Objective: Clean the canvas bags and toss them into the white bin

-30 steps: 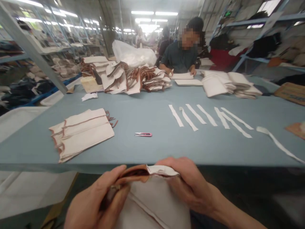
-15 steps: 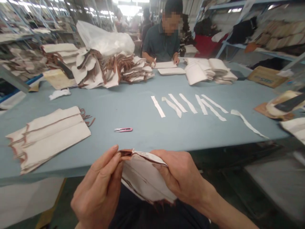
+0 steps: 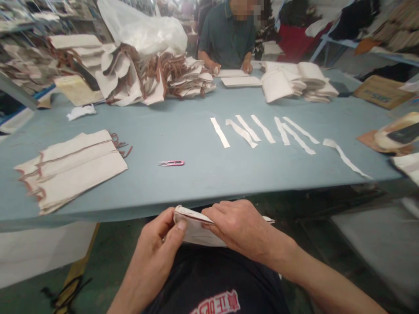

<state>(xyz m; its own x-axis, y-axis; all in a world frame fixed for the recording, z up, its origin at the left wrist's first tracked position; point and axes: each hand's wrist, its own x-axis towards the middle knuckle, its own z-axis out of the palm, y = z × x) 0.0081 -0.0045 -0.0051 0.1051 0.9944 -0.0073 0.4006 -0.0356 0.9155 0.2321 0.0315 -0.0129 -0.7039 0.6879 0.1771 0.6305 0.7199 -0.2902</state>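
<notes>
A cream fabric piece (image 3: 199,233) is held over my lap, just off the near table edge. My left hand (image 3: 163,242) pinches its left corner between thumb and fingers. Around its upper edge, my right hand (image 3: 240,229) is closed, with a small end of cloth showing beyond the knuckles. Past my hands, pink-handled thread snips (image 3: 173,163) lie on the blue-green table (image 3: 157,126). To the left is a stack of cream fabric pieces (image 3: 81,170) with brown edges and brown ties. Several narrow white strips (image 3: 220,132) are spread out on the right.
Across the table a co-worker (image 3: 225,39) handles flat cream pieces (image 3: 241,81). A big heap of brown-edged fabric (image 3: 131,78) lies under a clear plastic bag (image 3: 153,32). Folded cream bundles (image 3: 278,85), a cardboard box (image 3: 382,91) and a tape roll (image 3: 394,131) are on the right.
My left hand has turned and now pinches the corner with its thumb on the near side. The brown edging at that corner no longer shows. The view has tilted downward.
</notes>
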